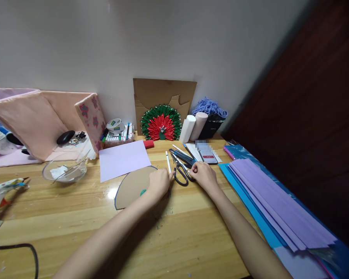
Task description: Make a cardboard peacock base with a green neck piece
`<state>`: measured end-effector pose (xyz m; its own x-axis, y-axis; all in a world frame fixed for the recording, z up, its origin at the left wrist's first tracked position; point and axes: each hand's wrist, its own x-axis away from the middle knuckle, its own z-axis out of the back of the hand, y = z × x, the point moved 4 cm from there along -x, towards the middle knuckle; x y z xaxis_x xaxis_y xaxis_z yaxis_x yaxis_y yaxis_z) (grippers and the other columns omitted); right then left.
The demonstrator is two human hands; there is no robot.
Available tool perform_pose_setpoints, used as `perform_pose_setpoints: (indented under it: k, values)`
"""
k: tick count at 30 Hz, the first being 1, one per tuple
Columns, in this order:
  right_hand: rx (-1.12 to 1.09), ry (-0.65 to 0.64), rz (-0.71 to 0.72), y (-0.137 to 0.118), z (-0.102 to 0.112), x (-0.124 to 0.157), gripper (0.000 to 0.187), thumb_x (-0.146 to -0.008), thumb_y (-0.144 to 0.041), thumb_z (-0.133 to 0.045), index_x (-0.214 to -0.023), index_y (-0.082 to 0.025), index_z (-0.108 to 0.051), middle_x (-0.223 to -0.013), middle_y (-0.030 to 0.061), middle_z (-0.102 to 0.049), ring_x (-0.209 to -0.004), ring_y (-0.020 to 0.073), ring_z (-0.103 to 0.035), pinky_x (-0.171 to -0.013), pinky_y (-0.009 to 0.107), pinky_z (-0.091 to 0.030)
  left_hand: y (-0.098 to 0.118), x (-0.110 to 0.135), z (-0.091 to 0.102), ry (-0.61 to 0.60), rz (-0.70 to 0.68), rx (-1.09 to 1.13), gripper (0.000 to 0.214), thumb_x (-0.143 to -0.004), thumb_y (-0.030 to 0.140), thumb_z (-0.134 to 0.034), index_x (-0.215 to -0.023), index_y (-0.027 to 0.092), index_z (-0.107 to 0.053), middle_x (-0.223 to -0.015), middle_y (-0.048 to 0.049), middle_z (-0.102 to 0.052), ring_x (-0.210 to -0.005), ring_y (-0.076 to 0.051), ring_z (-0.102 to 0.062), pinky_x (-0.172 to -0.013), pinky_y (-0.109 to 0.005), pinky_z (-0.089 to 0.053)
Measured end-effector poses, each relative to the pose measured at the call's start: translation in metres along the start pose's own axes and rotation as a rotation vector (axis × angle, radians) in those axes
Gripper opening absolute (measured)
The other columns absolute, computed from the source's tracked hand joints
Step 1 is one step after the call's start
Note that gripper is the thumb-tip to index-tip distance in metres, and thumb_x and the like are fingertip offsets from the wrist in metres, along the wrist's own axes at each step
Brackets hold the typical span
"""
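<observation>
My left hand (159,183) rests closed on the right edge of a half-round cardboard piece (132,186) with a blue outline; what its fingers hold, if anything, I cannot see. A small green blob sits on the cardboard beside that hand. My right hand (203,174) lies curled next to the black handles of the scissors (180,170), fingertips touching them. A white pen (168,161) lies between the hands, just beyond them. A lilac paper sheet (122,159) lies behind the cardboard.
A glue gun (0,193) and a glass bowl (64,170) sit at left. At the wall stand a red-green paper fan craft (161,123), markers (118,135), paper rolls (193,126) and cardboard. A phone (208,157) lies near the scissors. Lilac strips (276,205) on blue sheets fill the right.
</observation>
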<state>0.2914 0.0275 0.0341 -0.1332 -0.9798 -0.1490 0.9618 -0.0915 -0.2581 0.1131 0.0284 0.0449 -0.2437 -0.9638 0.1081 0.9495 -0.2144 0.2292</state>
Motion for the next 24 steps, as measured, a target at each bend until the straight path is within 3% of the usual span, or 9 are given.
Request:
perform_pose_setpoints:
  k: [6,9,12,14,20,24]
  values:
    - [-0.002,-0.096,-0.011,0.004,-0.006,0.002,0.019,-0.077,-0.035,-0.058,-0.066,-0.02,-0.063,-0.076,0.0049,-0.067,-0.073,0.0187,-0.059,-0.053,0.026,-0.032,-0.004,0.012,0.014,0.047,-0.032,-0.012,0.042,-0.092,0.038,-0.028,-0.084,0.015,-0.062,-0.083,-0.0137,-0.07,-0.078,-0.028,-0.066,-0.06,-0.032,-0.043]
    - [-0.074,-0.078,0.001,0.008,-0.001,-0.004,0.017,-0.078,-0.034,-0.056,-0.069,-0.021,-0.065,-0.075,0.0026,-0.067,-0.07,0.0169,-0.059,-0.054,0.025,-0.034,-0.007,0.017,0.019,0.059,-0.038,-0.008,0.042,-0.092,0.038,-0.026,-0.081,0.017,-0.061,-0.081,-0.0118,-0.07,-0.076,-0.027,-0.066,-0.058,-0.031,-0.041]
    - [-0.075,0.012,-0.002,0.01,0.008,-0.028,0.019,-0.083,-0.027,-0.049,-0.084,-0.02,-0.067,-0.085,0.0049,-0.068,-0.078,0.0172,-0.06,-0.063,0.024,-0.038,-0.01,0.022,0.02,0.062,-0.053,-0.004,0.04,-0.092,0.037,-0.026,-0.08,0.019,-0.059,-0.08,-0.0102,-0.07,-0.075,-0.025,-0.066,-0.057,-0.03,-0.039]
    - [-0.059,-0.01,0.002,0.01,0.006,-0.052,0.022,-0.084,-0.025,-0.048,-0.089,-0.018,-0.068,-0.094,0.0084,-0.068,-0.088,0.0192,-0.06,-0.069,0.025,-0.04,-0.01,0.027,0.019,0.065,-0.064,0.004,0.039,-0.092,0.036,-0.026,-0.079,0.019,-0.059,-0.081,-0.0095,-0.069,-0.075,-0.024,-0.066,-0.057,-0.029,-0.039]
    - [-0.038,-0.256,0.042,-0.004,-0.016,-0.112,0.009,-0.07,-0.022,-0.064,-0.07,-0.015,-0.07,-0.074,0.0079,-0.071,-0.067,0.0168,-0.063,-0.06,0.022,-0.041,0.004,0.049,0.012,0.035,-0.144,0.039,0.035,-0.092,0.033,-0.027,-0.082,0.02,-0.059,-0.08,-0.0081,-0.069,-0.073,-0.023,-0.066,-0.058,-0.028,-0.039]
    - [-0.003,-0.246,0.039,-0.011,-0.01,-0.121,0.008,-0.061,-0.018,-0.068,-0.061,-0.011,-0.066,-0.066,0.0115,-0.068,-0.064,0.0209,-0.062,-0.056,0.025,-0.039,0.009,0.074,0.003,-0.051,-0.216,0.088,0.035,-0.092,0.031,-0.027,-0.078,0.02,-0.057,-0.079,-0.0079,-0.069,-0.071,-0.022,-0.065,-0.059,-0.029,-0.04]
